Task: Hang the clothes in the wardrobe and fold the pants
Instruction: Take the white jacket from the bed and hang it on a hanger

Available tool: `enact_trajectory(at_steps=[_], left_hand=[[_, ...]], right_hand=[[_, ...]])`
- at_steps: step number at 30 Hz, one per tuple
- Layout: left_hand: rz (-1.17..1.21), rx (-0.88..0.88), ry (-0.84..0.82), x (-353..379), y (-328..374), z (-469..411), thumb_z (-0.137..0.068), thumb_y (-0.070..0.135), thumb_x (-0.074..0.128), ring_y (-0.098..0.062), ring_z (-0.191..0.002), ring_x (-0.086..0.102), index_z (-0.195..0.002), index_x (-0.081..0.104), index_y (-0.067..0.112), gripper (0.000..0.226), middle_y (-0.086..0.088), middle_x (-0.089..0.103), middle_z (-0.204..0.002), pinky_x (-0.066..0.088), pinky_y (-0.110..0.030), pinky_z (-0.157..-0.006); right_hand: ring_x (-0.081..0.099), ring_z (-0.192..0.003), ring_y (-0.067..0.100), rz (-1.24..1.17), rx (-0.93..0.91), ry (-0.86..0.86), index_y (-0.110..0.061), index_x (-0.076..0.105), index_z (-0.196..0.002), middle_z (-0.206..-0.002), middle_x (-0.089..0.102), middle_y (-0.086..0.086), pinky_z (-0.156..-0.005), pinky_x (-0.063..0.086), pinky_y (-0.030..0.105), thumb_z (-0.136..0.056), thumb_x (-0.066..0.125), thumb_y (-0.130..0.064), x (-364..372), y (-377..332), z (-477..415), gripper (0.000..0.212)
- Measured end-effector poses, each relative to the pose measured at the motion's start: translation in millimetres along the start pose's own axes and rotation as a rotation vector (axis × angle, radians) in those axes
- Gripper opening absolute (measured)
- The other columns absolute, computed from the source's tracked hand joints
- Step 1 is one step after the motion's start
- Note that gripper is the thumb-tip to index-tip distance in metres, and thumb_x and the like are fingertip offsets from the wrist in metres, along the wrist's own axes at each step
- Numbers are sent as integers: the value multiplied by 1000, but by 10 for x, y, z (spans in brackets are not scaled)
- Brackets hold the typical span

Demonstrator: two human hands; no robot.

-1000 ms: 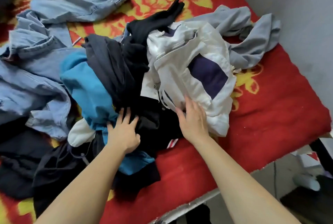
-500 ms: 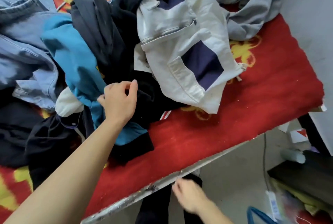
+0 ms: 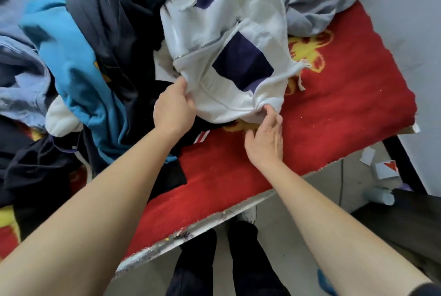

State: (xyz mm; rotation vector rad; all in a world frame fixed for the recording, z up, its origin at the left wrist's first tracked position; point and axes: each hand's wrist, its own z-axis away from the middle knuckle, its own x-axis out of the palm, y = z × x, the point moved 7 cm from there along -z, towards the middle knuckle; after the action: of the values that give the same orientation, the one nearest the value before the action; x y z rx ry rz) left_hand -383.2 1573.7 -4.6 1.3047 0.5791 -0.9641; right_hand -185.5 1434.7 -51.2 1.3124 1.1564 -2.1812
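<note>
Gripping the white fleece garment with navy blue patches (image 3: 222,97) at its near edge, your left hand (image 3: 174,109) bunches the cloth between thumb and fingers.
Your right hand (image 3: 265,140) meets the hem with nearly straight fingers; whether they pinch it I cannot tell. The garment lies on a heap of dark clothes (image 3: 114,33) on the red flowered blanket (image 3: 346,114), near a bright blue sweatshirt (image 3: 69,57).

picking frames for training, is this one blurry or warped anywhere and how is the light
Head view: soft motion blur throughout, worst on the blue garment at left; the left hand and right hand at the white garment are clearer. Head view: wide-angle distortion slightly bows the bed edge. Head view: light is even and diffuse, with no glare and only faint shadows.
</note>
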Motion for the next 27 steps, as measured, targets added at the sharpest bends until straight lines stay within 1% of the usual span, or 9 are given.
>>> enact_trajectory(at_steps=[3,7,10,12,15,20,22,25,27], left_hand=[[-290,180,-6,68,-96,450,-90,11,49,-40,-85,55,-104,51,10,14,-13,55,-90,33,-40,-59],[-379,352,-105,215,-88,986,-71,-2,70,-34,-65,54,-94,59,9,27,-10,54,-76,28,-32,-46],[-428,483,-150,213,77,1241,-50,-5,75,-30,-57,50,-89,59,10,44,-7,54,-69,27,-31,-44],[-424,549,-153,165,149,1379,-44,-6,74,-29,-56,48,-90,56,11,52,-7,52,-67,28,-31,-44],[-438,548,-62,-209,158,1384,-45,-7,74,-30,-58,48,-91,53,11,53,-7,51,-68,30,-32,-43],[-330,334,389,-1722,249,806,-78,-2,60,-37,-71,51,-87,58,5,11,-14,52,-76,42,-44,-51],[-286,364,574,-2285,549,655,-84,5,52,-37,-75,53,-95,66,7,18,-14,55,-78,43,-45,-55],[-230,462,811,-2869,1105,607,-91,7,53,-35,-79,55,-102,72,12,23,-13,59,-81,44,-42,-62],[-163,593,910,-3053,1417,711,-96,7,54,-34,-78,55,-104,73,10,20,-14,60,-81,45,-40,-65]], right_hand=[[51,-113,33,-86,172,173,-14,51,-128,-128,42,10,-97,41,42,-96,52,-26,-108,79,159,34],[36,-131,30,-262,-20,363,-9,47,-130,-140,37,15,-109,30,43,-88,59,-58,-432,-653,76,66],[31,-142,28,-296,-116,-79,-14,33,-146,-152,34,13,-114,30,42,-75,64,-74,-348,-1286,-181,98],[45,-132,32,-97,-116,-428,-15,48,-134,-140,52,12,-99,42,40,-85,62,-60,-175,-1467,-248,68],[60,-113,28,-54,-205,-418,-21,70,-110,-120,68,6,-90,48,35,-96,53,-23,-378,-1663,-279,22],[49,-53,5,-1422,15,-267,-12,62,-93,-66,54,-2,-52,45,16,-102,39,2,-1884,-2438,-691,29],[54,-52,7,-1608,-87,-233,-8,57,-84,-62,58,-1,-52,47,18,-104,36,0,-2505,-2729,-834,31],[63,-82,7,-1223,-367,-108,5,61,-104,-95,71,14,-72,50,14,-106,31,-2,-3021,-2959,-850,30],[58,-98,4,-835,-576,-99,-11,57,-122,-114,63,0,-83,48,15,-91,49,-6,-2993,-3121,-629,32]])
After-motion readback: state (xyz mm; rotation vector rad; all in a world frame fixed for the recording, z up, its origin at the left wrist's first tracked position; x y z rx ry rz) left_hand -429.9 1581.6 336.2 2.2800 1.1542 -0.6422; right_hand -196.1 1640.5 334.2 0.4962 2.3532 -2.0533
